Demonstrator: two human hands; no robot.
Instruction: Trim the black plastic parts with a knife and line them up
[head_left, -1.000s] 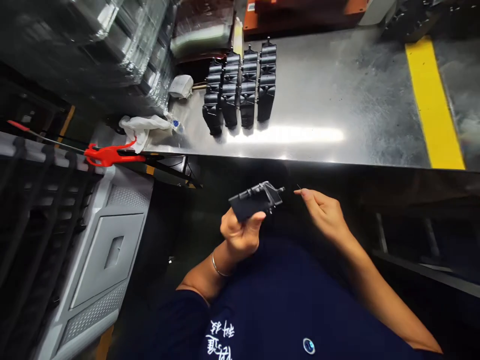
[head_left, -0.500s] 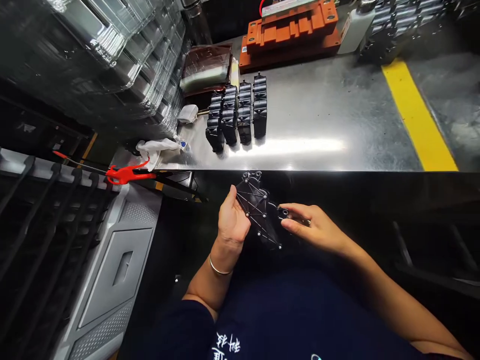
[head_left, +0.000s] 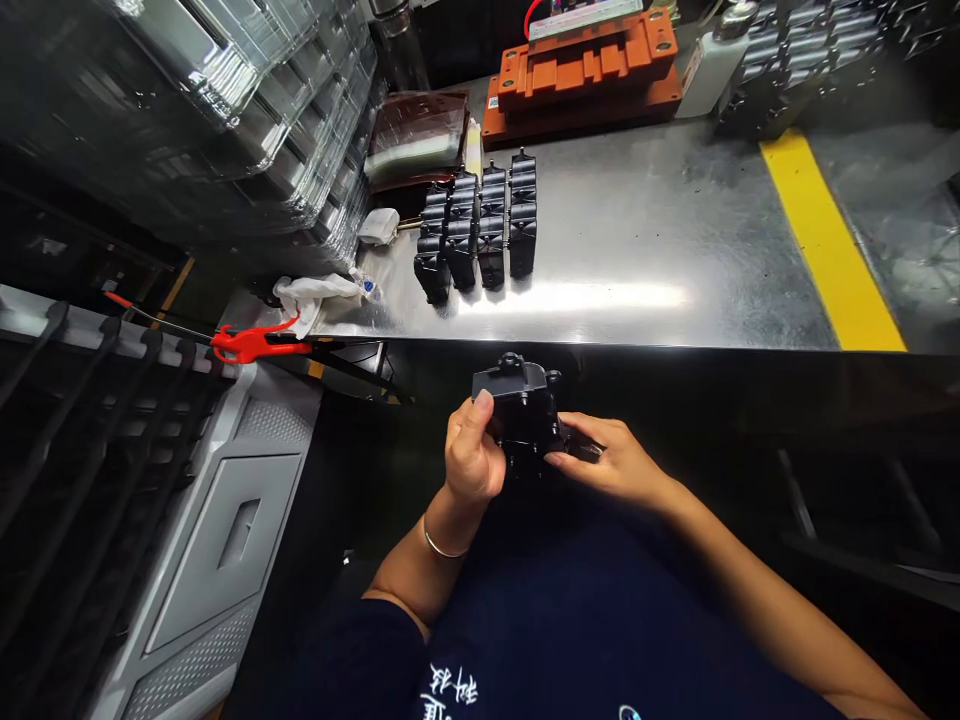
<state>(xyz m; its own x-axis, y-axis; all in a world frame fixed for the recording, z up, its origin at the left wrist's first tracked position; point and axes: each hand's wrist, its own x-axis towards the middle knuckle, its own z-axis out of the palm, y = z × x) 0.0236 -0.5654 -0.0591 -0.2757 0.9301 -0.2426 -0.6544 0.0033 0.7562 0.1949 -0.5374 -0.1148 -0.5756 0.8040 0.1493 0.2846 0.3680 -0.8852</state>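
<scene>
Between my two hands, in front of the bench edge, is a black moulded plastic part (head_left: 517,400) with small lugs and pins. My left hand (head_left: 474,450) grips its left side, thumb on the near upper corner. Fingers of my right hand (head_left: 611,455) close on its right lower side; what lies under those fingers is partly hidden. Beyond the part, several similar black plastic parts (head_left: 478,225) stand upright in a row on the metal bench (head_left: 615,230).
A red air blow gun (head_left: 255,343) and a white cloth (head_left: 319,292) lie by the bench's left edge. Wrapped clear trays (head_left: 285,130) are stacked at left, above a grey crate (head_left: 225,540). An orange fixture (head_left: 585,80), a white bottle (head_left: 712,75) and yellow tape (head_left: 829,235) are further off.
The black plastic part has been turned in my hands: its ribbed flat face showed before, and now a deeper side shows. My right hand has shifted slightly left along it.
</scene>
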